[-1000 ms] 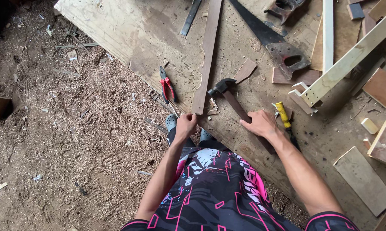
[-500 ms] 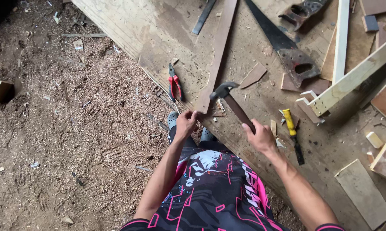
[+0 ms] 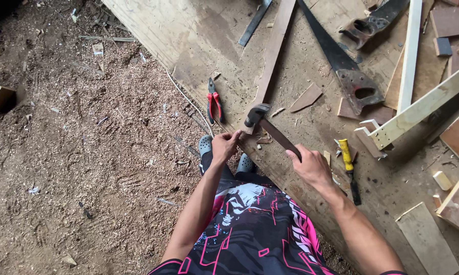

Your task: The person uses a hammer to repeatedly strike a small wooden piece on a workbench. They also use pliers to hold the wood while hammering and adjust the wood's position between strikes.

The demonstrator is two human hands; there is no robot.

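Plywood sheet (image 3: 199, 40) fills the centre and upper frame, lying on a sawdust floor (image 3: 87, 153) that takes the whole left side. Offcuts and a pale batten (image 3: 423, 107) crowd the right edge; a handsaw (image 3: 341, 66) lies diagonally at upper right.

Long brown wood strip (image 3: 272, 51) runs from the top centre down to mid-frame, its near end at the sheet's lower edge. Red-handled pliers (image 3: 214, 104) lie just left of that end; a yellow-handled chisel (image 3: 347, 163) lies right of centre, near the right wrist.

Hammer (image 3: 270, 130): head at the strip's near end, handle slanting down-right into the right hand (image 3: 311, 165). Right fingers wrapped fully closed round the handle's lower part.

Left hand (image 3: 224, 145), just below and left of the hammer head: fingers pinched together at the strip's end. Whether a nail sits between the fingertips cannot be told (too small).

Progress, as a judgement: the hammer head looks poised at or just above the strip's end, no driven nail heads are visible along the strip, so fastening appears at its start, with the striking left to do.
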